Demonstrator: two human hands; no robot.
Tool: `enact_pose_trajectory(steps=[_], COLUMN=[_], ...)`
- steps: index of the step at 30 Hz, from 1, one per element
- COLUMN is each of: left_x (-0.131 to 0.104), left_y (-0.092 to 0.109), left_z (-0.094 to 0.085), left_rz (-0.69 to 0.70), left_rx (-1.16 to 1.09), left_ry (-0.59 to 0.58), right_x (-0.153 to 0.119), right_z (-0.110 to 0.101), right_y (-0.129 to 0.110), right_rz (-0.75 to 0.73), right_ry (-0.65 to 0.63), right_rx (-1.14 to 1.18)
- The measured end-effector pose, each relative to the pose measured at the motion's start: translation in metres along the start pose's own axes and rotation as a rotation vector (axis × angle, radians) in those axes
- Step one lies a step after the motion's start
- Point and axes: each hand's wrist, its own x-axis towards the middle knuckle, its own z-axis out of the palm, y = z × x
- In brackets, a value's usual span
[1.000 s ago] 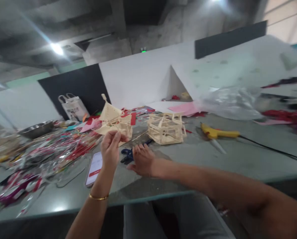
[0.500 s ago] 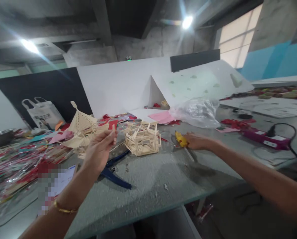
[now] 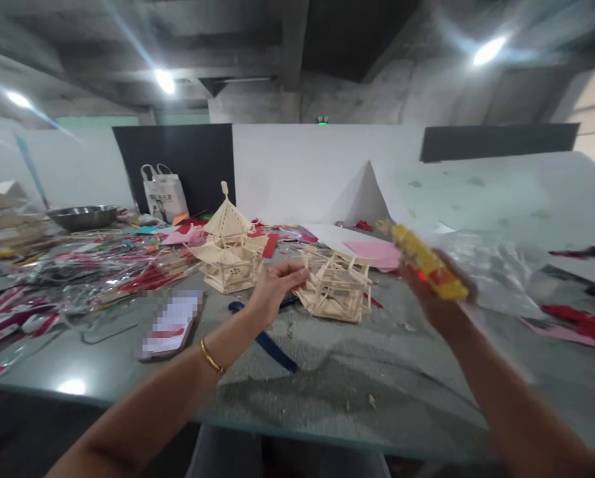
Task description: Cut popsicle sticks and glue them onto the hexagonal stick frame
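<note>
My left hand is closed in a pinch at the upper left edge of a small open frame built of pale wooden sticks. Whether a loose stick is also between the fingertips is hidden. My right hand, raised off the table and blurred, grips a yellow glue gun with a small red light on it. A tiered wooden stick pavilion model with a pointed roof stands left of the frame. Beneath my left wrist lies a blue-handled tool, partly covered.
A phone lies left of my left forearm. Plastic-wrapped red materials spread over the left side, near a metal bowl. Behind the glue gun is a clear plastic bag. Pink paper lies behind the frame.
The view has swung left. My right hand has lifted the glue gun from the tabletop. My left hand, which held a small wooden stick in the air, has come against the stick frame.
</note>
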Motion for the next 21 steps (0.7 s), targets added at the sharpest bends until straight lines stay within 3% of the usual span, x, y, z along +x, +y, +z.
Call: enact_pose_trajectory(steps=[2, 5, 13, 21], left_x=[-0.001, 0.000, -0.006, -0.011], left_y=[-0.004, -0.006, -0.014, -0.016], left_z=[-0.003, -0.003, 0.002, 0.006], left_rz=[-0.008, 0.030, 0.148, 0.251], left_rx=[0.021, 0.082, 0.324, 0.491], left_ry=[0.006, 0.014, -0.009, -0.016], right_x=[-0.018, -0.033, -0.032, -0.035], right_z=[0.008, 0.012, 0.005, 0.008], right_y=[-0.006, -0.007, -0.022, -0.026], right_rz=[-0.220, -0.399, -0.560, -0.629], right_ry=[-0.148, -0.300, -0.310, -0.409], right_rx=[0.070, 0.117, -0.010, -0.036])
